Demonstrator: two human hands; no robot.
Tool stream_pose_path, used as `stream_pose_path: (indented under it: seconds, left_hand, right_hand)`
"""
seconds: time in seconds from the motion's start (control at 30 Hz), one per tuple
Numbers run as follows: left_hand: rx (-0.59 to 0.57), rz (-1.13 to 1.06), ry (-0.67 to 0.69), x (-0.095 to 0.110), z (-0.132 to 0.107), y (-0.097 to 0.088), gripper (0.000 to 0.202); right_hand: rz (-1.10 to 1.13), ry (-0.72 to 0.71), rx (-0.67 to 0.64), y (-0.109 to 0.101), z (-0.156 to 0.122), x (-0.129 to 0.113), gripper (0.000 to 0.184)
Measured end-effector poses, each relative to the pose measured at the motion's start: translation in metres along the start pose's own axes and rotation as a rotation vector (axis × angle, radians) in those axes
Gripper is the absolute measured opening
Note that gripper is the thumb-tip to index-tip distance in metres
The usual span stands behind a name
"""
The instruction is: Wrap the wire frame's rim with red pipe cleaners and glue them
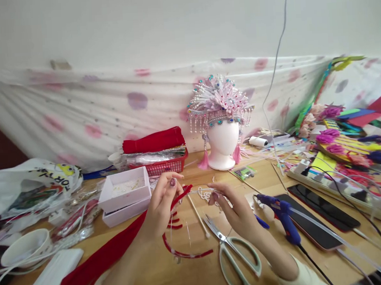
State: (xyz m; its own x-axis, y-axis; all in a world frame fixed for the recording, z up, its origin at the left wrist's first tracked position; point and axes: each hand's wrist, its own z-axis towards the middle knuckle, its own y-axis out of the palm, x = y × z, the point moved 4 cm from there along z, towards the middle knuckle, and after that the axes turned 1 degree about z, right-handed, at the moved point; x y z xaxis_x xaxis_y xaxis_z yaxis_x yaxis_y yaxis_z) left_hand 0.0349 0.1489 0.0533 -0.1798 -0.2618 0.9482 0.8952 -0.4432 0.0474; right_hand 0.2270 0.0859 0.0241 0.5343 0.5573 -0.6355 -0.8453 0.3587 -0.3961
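My left hand is closed, thumb and fingers pinching a red fuzzy stem whose tip points right. A thin pale strand stretches from that tip to my right hand, which pinches its other end; whether it is thread or wire I cannot tell. Below lies a curved red piece with pale bands, beside short red offcuts. Scissors with pale green handles rest partly open under my right hand. A long red bundle of similar fuzzy stems passes beneath my left forearm.
Behind stands a white foam head wearing a beaded pink headdress. White boxes and a red basket are at left-centre. A blue glue gun, phones and cords lie right. At left are a bowl and plastic bag.
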Motion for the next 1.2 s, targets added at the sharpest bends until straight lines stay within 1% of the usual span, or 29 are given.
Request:
stream_pose_path:
  seconds: [0.07,0.13,0.17,0.27,0.33,0.37,0.47,0.57,0.7,0.87,1.1,1.2]
  left_hand:
    - [-0.004,-0.060,0.073,0.008,0.002,-0.006,0.030]
    - [-0.008,-0.084,0.172,0.020,0.001,-0.013,0.026]
    - [0.008,-0.077,0.220,0.027,0.000,-0.016,0.027]
    - [0.107,0.026,0.327,0.045,-0.002,-0.025,0.035]
    - [0.146,0.143,0.375,0.053,-0.002,-0.029,0.038]
    - [0.132,0.204,0.399,0.056,0.000,-0.030,0.040]
    - [0.023,0.360,0.458,0.058,0.005,-0.032,0.053]
    - [-0.040,0.452,0.478,0.056,0.006,-0.035,0.062]
    - [-0.029,0.500,0.491,0.057,0.003,-0.033,0.060]
    - [-0.003,0.489,0.513,0.060,0.000,-0.028,0.057]
    - [0.015,0.395,0.453,0.057,0.001,-0.028,0.057]
    - [0.004,0.364,0.427,0.056,0.002,-0.029,0.055]
  right_hand:
    - [0.119,-0.023,-0.006,0.003,0.023,0.001,0.022]
    - [0.226,-0.027,-0.047,0.002,0.045,-0.004,0.018]
    - [0.264,-0.031,-0.074,-0.001,0.056,-0.008,0.016]
    - [0.284,-0.068,-0.140,-0.009,0.083,-0.024,0.011]
    - [0.253,-0.103,-0.161,-0.014,0.093,-0.031,0.010]
    - [0.240,-0.121,-0.164,-0.016,0.095,-0.034,0.010]
    - [0.206,-0.160,-0.163,-0.019,0.097,-0.037,0.011]
    - [0.133,-0.182,-0.170,-0.023,0.096,-0.038,0.012]
    - [0.059,-0.232,-0.182,-0.028,0.097,-0.044,0.013]
    - [0.019,-0.253,-0.169,-0.030,0.098,-0.049,0.013]
    - [0.027,-0.278,-0.161,-0.029,0.098,-0.052,0.013]
    - [0.025,-0.273,-0.167,-0.029,0.098,-0.050,0.012]
